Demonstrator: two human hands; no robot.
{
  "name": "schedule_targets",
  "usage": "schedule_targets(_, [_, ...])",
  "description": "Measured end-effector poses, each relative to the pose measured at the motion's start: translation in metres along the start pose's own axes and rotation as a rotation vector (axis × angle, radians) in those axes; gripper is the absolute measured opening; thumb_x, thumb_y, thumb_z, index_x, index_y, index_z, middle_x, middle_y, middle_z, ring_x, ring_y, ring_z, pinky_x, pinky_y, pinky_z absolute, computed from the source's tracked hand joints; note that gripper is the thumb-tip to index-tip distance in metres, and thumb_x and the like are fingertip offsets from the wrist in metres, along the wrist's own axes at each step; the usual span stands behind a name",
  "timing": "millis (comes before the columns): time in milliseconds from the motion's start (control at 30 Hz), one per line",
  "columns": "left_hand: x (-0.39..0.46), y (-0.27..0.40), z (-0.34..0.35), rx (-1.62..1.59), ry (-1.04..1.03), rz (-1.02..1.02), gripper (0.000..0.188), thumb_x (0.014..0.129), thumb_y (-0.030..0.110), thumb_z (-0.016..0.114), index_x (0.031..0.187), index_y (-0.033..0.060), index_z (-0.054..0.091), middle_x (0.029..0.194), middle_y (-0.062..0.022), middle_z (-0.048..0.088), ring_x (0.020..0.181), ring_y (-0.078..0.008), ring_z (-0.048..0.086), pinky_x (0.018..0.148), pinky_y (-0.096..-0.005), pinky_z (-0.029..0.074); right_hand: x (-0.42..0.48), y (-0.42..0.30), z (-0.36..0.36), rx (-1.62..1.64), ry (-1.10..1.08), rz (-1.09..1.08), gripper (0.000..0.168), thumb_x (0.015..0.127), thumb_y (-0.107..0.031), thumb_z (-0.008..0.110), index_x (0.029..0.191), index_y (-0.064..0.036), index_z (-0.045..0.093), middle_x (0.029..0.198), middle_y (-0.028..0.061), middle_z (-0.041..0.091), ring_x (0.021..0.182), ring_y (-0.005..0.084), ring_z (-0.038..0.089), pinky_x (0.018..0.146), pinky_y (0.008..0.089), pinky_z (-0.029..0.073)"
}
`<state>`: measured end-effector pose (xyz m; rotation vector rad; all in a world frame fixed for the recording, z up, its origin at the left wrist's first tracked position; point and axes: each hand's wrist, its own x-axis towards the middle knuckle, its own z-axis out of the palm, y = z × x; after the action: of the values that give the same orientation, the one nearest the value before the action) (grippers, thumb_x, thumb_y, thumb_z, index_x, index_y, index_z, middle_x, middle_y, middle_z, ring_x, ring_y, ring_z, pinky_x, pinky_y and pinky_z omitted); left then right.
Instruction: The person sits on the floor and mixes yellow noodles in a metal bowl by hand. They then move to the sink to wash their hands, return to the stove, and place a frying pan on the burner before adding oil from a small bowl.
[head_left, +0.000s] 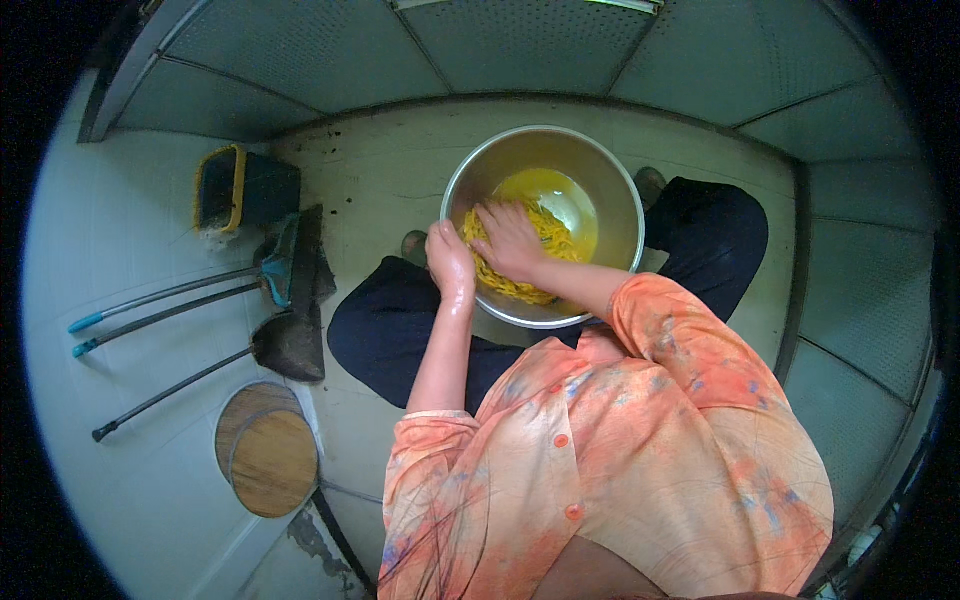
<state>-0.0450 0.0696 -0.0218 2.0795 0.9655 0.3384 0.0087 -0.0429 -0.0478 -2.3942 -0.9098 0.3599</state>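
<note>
A deep stainless-steel bowl (619, 196) stands between my bent knees. In it lies a mass of thin yellow shredded strips (525, 291) with a few green bits, in a shallow yellow liquid (529, 180). My left hand (451, 259), wet and shiny, grips the bowl's left rim, thumb uppermost; the fingers on the outer side are partly hidden. Inside the bowl my right hand (514, 244) rests palm down on the strips, its fingers spread. Its fingertips touch the strips, and nothing lifted shows in it.
Against the left wall are a dark bin (271, 187) with a yellow rim, a blue-headed broom (279, 262), a long-handled dustpan (289, 346) and round wooden boards (274, 463). Perforated grey-green panels (525, 52) border the floor ahead and right. My dark-trousered knees (705, 232) flank the bowl.
</note>
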Motion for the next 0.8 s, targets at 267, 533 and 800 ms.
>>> schedule_targets(267, [-0.025,0.002,-0.015,-0.048,0.038,-0.020,0.035,0.098,0.026,0.038,0.097,-0.0057,0.053,0.093,-0.0276,0.057,0.088,-0.0454,0.053,0.079,-0.0466,0.042,-0.005,0.032,-0.035,0.074,-0.127,-0.157,0.050,0.093,-0.038,0.044,0.137,-0.014,0.044,0.145,0.0120,0.039,0.135,0.0329,0.032,0.112,0.0463,0.024])
schedule_targets(533, [-0.029,-0.008,-0.002,-0.084,0.127,0.084,0.028,0.098,0.020,0.040,0.094,-0.0046,0.053,0.090,-0.0239,0.055,0.086,-0.0409,0.052,0.078,-0.0454,0.042,0.006,0.059,-0.018,0.220,-0.141,-0.310,0.056,0.088,-0.033,0.051,0.139,-0.010,0.041,0.144,0.0191,0.037,0.132,0.0375,0.035,0.112,0.0452,0.023])
schedule_targets(800, [-0.031,0.000,-0.006,-0.058,0.074,0.023,0.026,0.098,0.018,0.041,0.095,-0.0055,0.052,0.090,-0.0245,0.054,0.086,-0.0417,0.052,0.077,-0.0457,0.042,0.011,0.041,-0.027,0.193,-0.237,-0.315,0.050,0.090,-0.031,0.050,0.134,-0.007,0.046,0.137,0.0209,0.044,0.128,0.0372,0.040,0.110,0.0473,0.026])
